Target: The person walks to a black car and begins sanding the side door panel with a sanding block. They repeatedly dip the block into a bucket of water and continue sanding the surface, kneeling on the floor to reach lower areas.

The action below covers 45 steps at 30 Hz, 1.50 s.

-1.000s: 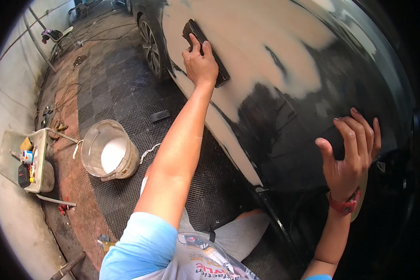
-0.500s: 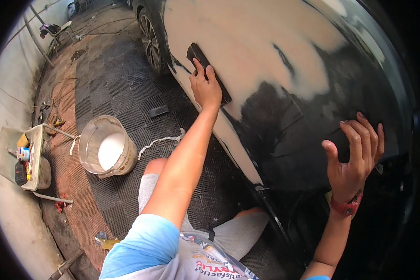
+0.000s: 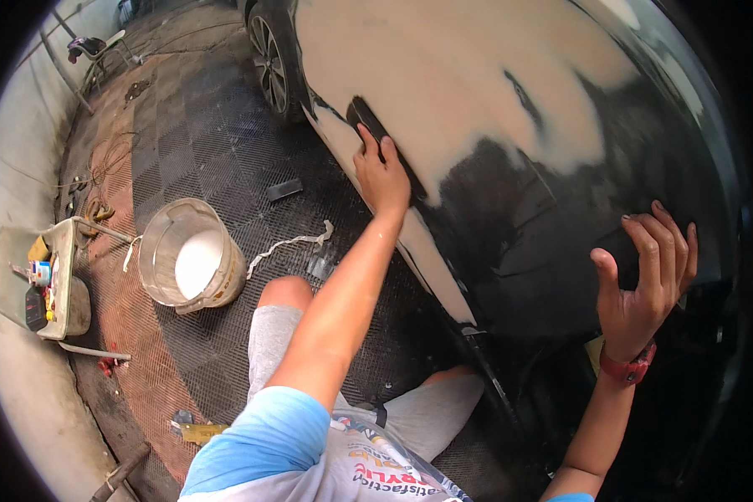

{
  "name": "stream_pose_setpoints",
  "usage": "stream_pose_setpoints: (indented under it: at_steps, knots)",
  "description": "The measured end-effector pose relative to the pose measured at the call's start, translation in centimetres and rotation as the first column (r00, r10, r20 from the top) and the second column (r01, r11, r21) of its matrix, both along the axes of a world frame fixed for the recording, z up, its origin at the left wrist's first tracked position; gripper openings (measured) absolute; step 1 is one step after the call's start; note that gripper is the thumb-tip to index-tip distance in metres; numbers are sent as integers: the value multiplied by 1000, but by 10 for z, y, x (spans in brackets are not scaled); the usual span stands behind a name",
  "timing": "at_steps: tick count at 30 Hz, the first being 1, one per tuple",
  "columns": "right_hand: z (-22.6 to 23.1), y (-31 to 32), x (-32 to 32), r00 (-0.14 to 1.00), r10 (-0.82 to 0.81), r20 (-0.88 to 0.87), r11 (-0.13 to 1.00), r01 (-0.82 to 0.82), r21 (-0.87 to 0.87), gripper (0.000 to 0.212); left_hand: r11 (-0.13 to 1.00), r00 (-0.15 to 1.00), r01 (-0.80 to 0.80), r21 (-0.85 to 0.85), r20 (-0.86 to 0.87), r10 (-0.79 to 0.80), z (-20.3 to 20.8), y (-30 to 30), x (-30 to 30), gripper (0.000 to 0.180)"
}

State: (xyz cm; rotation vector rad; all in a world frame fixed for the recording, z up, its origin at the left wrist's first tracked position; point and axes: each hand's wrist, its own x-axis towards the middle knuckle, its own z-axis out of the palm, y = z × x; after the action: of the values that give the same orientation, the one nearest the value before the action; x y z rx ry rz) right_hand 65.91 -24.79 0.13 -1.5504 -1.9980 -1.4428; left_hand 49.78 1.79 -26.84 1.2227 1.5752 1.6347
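My left hand (image 3: 385, 177) is closed over a long black sanding block (image 3: 363, 114), which lies flat against the car's side panel (image 3: 443, 79). The block sits along the panel's lower edge, its far end showing beyond my fingers. Large beige, dull patches spread over the black panel around it. Farther right, my right hand (image 3: 644, 280) has its fingers apart and rests by the dark part of the panel, holding nothing. A red band circles that wrist.
A clear bucket (image 3: 161, 280) with whitish liquid stands on the black-and-red floor mat. Near it are a small dark block (image 3: 284, 190) and a pale crumpled strip (image 3: 297, 244). Against the wall, an overturned chair (image 3: 69, 251) holds bottles and cans. The car wheel (image 3: 269, 67) is at the far end.
My left hand and the sanding block have slid a little down and right, toward me along the panel. My view has shifted slightly; the right hand stays at the dark area.
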Motion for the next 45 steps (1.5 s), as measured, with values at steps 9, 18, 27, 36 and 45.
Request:
stream_pose_setpoints:
  at_steps: [9, 18, 27, 36, 45]
  knots:
    - [0, -2, 3, 1000, -5, 19, 1000, 5, -13, 54, 998, 1000, -18, 62, -20, 19, -20, -41, 33, 65]
    - [-3, 2, 2, 1000, -1, 5, 1000, 1, -8, 55, 973, 997, 21, 229, -83, -2, 21, -102, 49, 67]
    - [1, 0, 0, 1000, -11, 10, 1000, 11, 0, 56, 987, 995, -49, 152, -73, 61, 8, 33, -13, 61]
    - [-1, -1, 3, 999, -10, 31, 1000, 11, -15, 55, 867, 966, 166, 469, -256, -46, 63, -96, 32, 71]
    - [1, 1, -2, 1000, -17, 5, 1000, 17, -6, 59, 989, 997, 45, 144, -72, -35, 104, 20, -20, 70]
